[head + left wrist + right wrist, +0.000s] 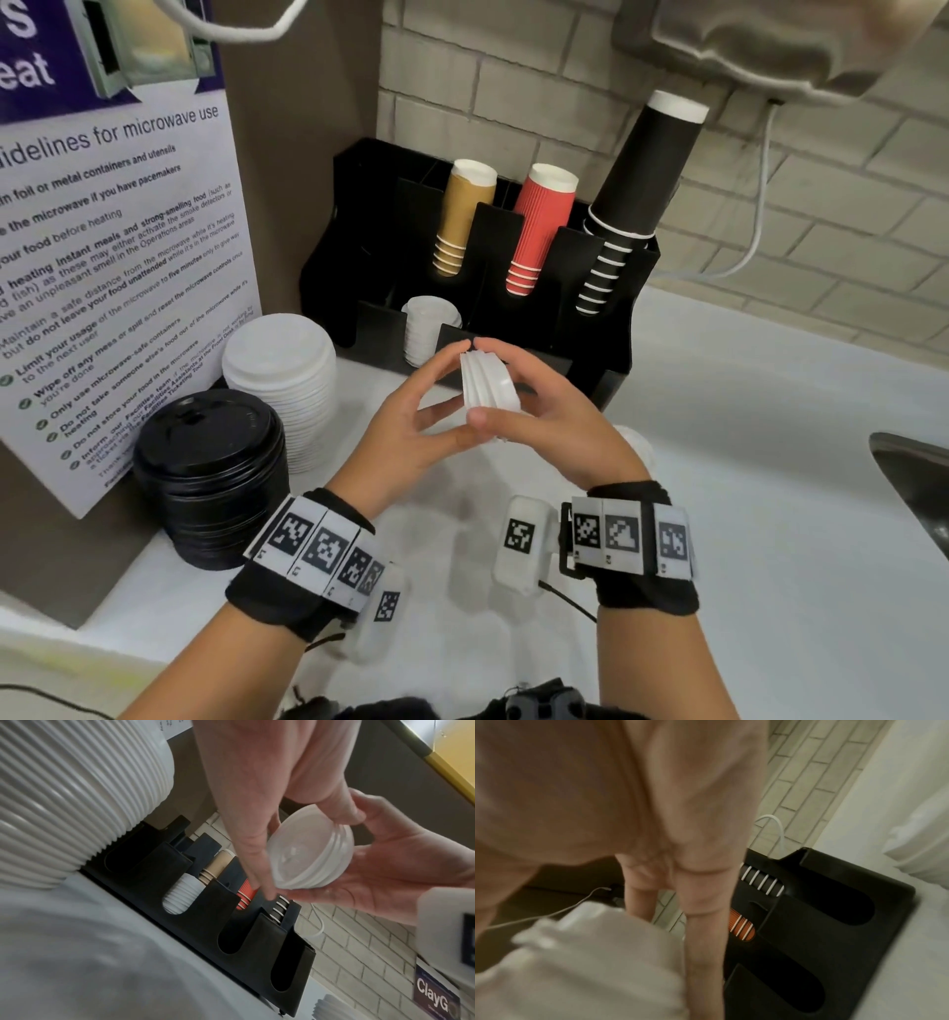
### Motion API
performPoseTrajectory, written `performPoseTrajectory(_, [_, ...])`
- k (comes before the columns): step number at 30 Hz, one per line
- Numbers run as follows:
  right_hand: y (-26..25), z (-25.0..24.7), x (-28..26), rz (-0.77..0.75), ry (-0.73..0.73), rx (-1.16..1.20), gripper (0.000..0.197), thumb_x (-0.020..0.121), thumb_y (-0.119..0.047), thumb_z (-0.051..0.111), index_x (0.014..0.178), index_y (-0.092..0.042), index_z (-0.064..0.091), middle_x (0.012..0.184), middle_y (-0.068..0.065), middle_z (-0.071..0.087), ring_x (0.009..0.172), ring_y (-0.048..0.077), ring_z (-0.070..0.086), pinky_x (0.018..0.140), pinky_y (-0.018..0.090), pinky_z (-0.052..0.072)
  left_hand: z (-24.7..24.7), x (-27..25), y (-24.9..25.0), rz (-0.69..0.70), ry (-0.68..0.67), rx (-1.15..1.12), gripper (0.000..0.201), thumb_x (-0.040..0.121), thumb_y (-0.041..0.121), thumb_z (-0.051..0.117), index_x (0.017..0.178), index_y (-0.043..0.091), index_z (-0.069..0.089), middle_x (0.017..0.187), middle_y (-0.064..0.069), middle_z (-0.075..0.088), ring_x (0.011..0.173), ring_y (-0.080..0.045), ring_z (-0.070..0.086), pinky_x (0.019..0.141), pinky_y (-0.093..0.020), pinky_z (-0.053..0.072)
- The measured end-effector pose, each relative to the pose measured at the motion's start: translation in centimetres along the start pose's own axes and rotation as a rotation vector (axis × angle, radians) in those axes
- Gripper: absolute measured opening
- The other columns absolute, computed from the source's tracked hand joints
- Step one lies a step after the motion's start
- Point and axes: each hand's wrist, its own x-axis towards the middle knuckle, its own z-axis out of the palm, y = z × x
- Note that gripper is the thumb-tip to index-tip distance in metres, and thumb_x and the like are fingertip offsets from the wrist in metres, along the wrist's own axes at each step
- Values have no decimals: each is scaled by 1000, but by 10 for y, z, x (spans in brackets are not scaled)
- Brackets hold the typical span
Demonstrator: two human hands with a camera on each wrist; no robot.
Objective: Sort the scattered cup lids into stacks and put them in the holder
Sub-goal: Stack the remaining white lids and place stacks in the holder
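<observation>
Lids of thin white plastic, a short nested stack of small white lids [488, 388], sit on edge between both hands just in front of the black holder [624, 288] at the back of the counter [770, 462]. The left hand [411, 416] has its fingers [441, 362] curled over the top of the rims and its thumb under them; the right hand [552, 406] cups the other face, fingers and thumb wrapped round the edge, so both are clamped on the same stack. From the left wrist view the stack [312, 850] looks translucent, hollow side out, with rims slightly out of line.

I judge these lids very light and springy: they should flex if squeezed across the dome, and smooth plastic lets one slide off another. Hold is best at the rims, pressing the stack end to end so it stays nested, rather than pinching the thin centres. They will not break easily, but a crushed rim may stop nesting.

One front slot already holds small white lids [429, 329], and that slot seems the likely home. Larger stacks stand at the left edge of the counter: a tall white lid stack [282, 380] and a black lid stack [210, 473], touching each other, not yet in the holder. Cups fill the rear slots.
</observation>
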Motion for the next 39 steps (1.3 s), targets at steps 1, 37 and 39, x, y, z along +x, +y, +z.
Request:
performPoseTrajectory(1, [0,-1,-1,6,-30,31,65,78,-33,76,135,-41,48,126,-9,60,115,15,60,99,46,50,-1,-1,1,9,5,-16,72,73,28,77,137,36,45,138,12,52,129,-12,50,104,-33,47])
performPoseTrajectory(37, [-4,-5,3,-61,-29,79,67,64,-35,84,124,-39,54,116,0,65,108,22,65,96,51,51,-2,1,4,25,24,-43,89,57,30,85,135,43,44,136,4,49,123,-18,54,90,-40,56])
performPoseTrajectory(39, [-5,-5,4,-71,-31,60,66,65,-32,85,123,-39,54,115,-2,64,107,19,65,95,46,52,-4,2,4,34,16,-35,89,58,29,85,136,43,44,137,5,50,122,-15,55,89,-36,56])
